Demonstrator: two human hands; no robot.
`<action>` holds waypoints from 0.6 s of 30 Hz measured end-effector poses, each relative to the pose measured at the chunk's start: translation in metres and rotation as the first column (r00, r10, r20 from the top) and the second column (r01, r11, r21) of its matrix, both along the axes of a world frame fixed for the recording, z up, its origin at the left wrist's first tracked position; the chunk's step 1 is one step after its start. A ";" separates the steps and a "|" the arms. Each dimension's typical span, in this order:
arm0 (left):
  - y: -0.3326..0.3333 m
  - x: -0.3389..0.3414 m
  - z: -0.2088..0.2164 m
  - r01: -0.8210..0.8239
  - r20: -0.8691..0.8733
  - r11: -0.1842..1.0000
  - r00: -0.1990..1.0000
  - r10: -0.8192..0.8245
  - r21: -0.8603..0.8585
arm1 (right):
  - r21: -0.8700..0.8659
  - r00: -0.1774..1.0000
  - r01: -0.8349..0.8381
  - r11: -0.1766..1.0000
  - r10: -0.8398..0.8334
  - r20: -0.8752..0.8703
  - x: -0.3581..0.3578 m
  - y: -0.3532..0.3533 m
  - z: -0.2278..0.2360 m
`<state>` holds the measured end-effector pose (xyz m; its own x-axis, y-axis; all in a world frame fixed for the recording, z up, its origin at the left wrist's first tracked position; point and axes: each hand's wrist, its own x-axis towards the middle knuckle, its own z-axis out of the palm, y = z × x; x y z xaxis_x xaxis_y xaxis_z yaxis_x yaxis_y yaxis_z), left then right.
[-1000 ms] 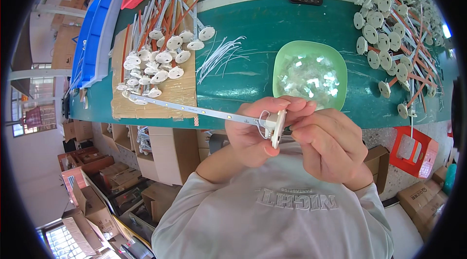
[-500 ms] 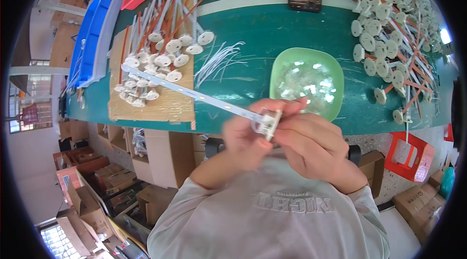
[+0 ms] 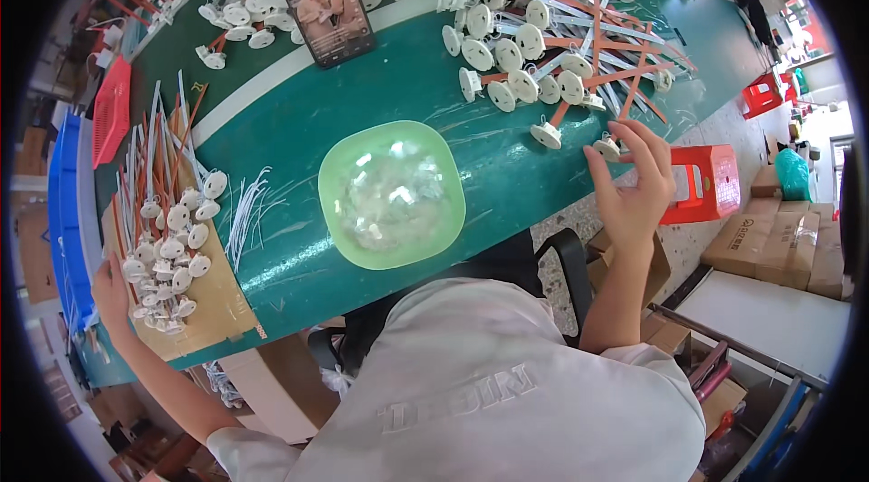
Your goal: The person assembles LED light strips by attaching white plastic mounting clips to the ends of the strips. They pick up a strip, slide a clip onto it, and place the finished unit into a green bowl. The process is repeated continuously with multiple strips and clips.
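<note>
At the table's right edge, my right hand [image 3: 638,183] has its thumb and forefinger closed around the small white round base [image 3: 606,148] of a strip piece. That base lies at the near end of a pile of similar white bases [image 3: 523,84] with orange and pale strips. On the far left, my left hand [image 3: 110,296] rests against another group of white round bases [image 3: 172,249] with strips, laid on a cardboard sheet [image 3: 217,314]. Its fingers are bunched and partly hidden, so its grip is unclear.
A light green bowl [image 3: 330,219] of clear shiny small parts sits mid-table. Thin white ties [image 3: 249,215] lie beside the cardboard. A phone [image 3: 323,7] stands at the back. Blue [image 3: 68,210] and red [image 3: 112,111] trays are left; a red stool [image 3: 711,183] is right.
My hands have moved apart, left hand to the left group, right hand to the right pile. The LED strip they held is no longer between them. The view has turned right.
</note>
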<state>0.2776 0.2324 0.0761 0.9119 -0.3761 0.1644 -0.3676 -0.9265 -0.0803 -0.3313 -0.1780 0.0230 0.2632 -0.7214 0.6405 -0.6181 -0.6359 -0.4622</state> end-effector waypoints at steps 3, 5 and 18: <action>-0.022 -0.028 -0.007 0.234 0.189 0.942 0.963 -0.191 -0.240 | -0.042 0.994 0.067 0.997 -0.071 -0.080 -0.018 -0.010 -0.005; -0.057 -0.067 -0.009 0.517 0.322 0.829 0.838 -0.440 -0.212 | -0.044 0.999 0.042 0.998 -0.042 -0.014 -0.015 -0.026 -0.007; -0.129 -0.122 -0.005 0.570 0.219 0.816 0.812 -0.542 -0.095 | 0.076 1.000 0.000 0.997 0.000 0.000 0.013 -0.044 -0.010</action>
